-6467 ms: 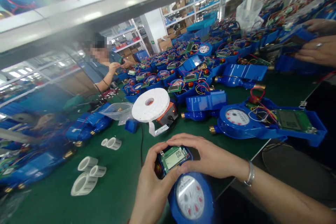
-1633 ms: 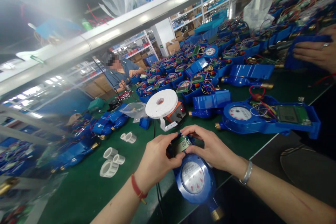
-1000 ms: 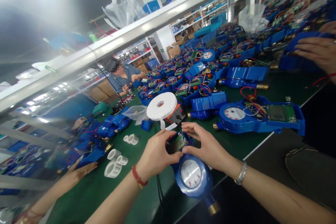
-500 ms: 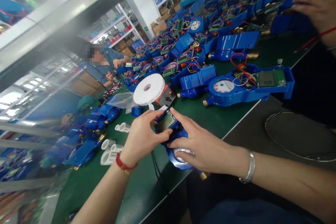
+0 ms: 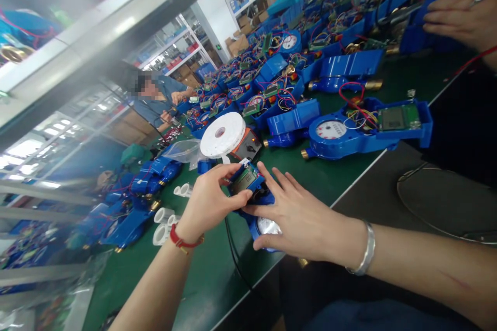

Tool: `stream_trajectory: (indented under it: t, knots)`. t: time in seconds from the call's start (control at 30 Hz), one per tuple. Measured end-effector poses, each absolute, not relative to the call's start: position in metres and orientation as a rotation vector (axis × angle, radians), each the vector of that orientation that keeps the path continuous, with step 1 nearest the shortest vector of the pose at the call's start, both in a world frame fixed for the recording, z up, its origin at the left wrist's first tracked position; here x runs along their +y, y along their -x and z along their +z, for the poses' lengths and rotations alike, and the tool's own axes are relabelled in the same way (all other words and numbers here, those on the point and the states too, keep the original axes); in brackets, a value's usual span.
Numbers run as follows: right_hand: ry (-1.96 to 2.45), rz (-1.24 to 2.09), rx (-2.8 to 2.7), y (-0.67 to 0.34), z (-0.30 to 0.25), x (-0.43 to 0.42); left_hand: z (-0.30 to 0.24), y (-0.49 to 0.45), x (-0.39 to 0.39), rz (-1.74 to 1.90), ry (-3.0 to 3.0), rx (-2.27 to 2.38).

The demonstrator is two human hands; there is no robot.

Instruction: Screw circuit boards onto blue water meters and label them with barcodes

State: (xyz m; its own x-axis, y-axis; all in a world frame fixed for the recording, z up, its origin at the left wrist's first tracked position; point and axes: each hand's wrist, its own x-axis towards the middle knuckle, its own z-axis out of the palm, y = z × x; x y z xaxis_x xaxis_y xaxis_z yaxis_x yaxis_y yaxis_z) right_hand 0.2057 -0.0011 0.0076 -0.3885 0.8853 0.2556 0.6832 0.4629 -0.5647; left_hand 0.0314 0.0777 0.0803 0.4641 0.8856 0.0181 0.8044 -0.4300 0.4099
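Note:
In front of me a blue water meter lies at the table's edge, its round dial partly covered. My left hand pinches a small circuit board with an LCD screen at the meter's upper end, thumb on the near side and fingers on the far side. Faint digits show on the screen. My right hand is spread over the meter, fingers apart, the index fingertip beside the board and the thumb over the dial. Whether its palm presses on the meter is hidden.
Beyond my hands, a white label roll rests on an orange box. An opened meter lies to the right, white plastic tubes to the left. Many wired meters fill the back. A co-worker's hand is at upper right; another person sits opposite.
My right hand's fingers have spread and drawn slightly off the board, uncovering more of its right side. My left hand keeps its pinch. The co-worker's hand at upper right has shifted slightly.

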Motion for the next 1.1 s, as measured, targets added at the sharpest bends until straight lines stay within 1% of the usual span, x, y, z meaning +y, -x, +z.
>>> stream_trajectory:
  t: [0.23,0.37,0.63,0.77,0.87,0.97,1.03,1.1]
  knots:
    - [1.452,0.301,-2.261,-0.199,0.016,-0.010,0.078,-0.035,0.076,0.347,-2.400,1.409]
    - [1.534,0.262,-2.348,-0.195,0.025,-0.011,0.075,-0.034,0.075,0.363,-2.417,1.394]
    - [1.490,0.395,-2.302,-0.208,0.022,0.000,0.069,-0.035,0.069,0.380,-2.432,1.399]
    - [1.433,0.655,-2.228,-0.223,0.015,0.002,0.069,-0.037,0.068,0.378,-2.448,1.387]
    - [1.256,0.819,-2.198,-0.244,0.013,0.006,0.068,-0.036,0.068,0.377,-2.464,1.391]
    - [1.186,0.803,-1.946,-0.258,0.009,0.016,0.066,-0.034,0.067,0.377,-2.444,1.409]
    - [1.235,0.780,-1.774,-0.259,0.006,0.026,0.064,-0.033,0.067,0.384,-2.409,1.420]
    - [1.273,0.791,-1.729,-0.255,0.004,0.037,0.063,-0.032,0.067,0.399,-2.384,1.423]
